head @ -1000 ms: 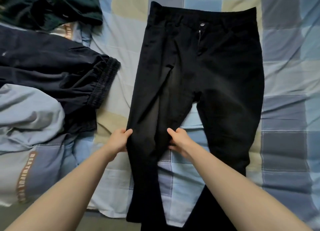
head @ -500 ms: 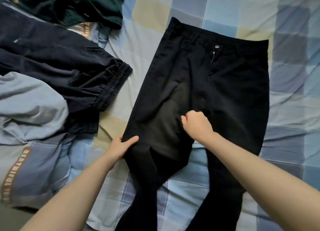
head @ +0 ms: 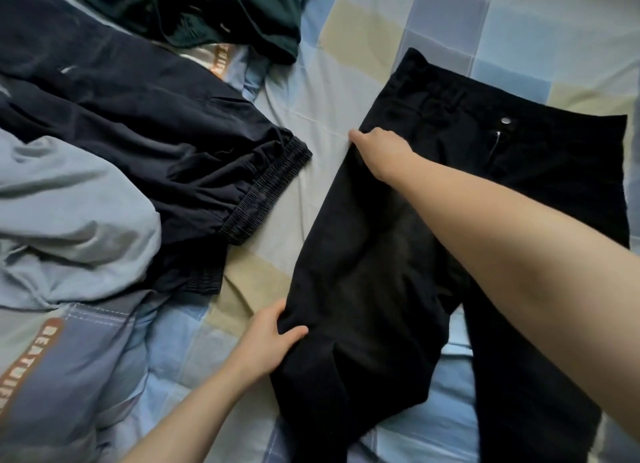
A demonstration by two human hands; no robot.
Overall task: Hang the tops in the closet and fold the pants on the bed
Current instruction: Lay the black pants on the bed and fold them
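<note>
A pair of black cotton trousers [head: 398,254] lies front side up on a bed covered by a checked sheet of pale blue, grey and cream squares [head: 363,29]. The waistband points toward the upper right, where a round metal button [head: 506,120] and the silver zip pull [head: 496,143] just below it show at the fly. The two legs run down toward the lower edge of the view, with a strip of sheet showing between them near the crotch.

The right hand [head: 381,150] reaches across the trousers and rests at their left outer edge, a little below the waistband. Its fingers are curled down over the seam; whether they pinch the cloth or only press on it cannot be told from this angle. The right forearm crosses over the hip and thigh of the trousers.

The left hand [head: 268,341] has hold of the same outer edge lower down, about at the thigh. The thumb lies on top of the fabric and the other fingers go beneath it, so the cloth bunches between them.

To the left of the trousers lie other clothes: a dark navy garment with a gathered elastic band [head: 156,143], near the trousers but apart from them, a light grey-blue garment [head: 69,227] overlapping its lower left part, and a dark green garment [head: 214,8] at the top.
</note>
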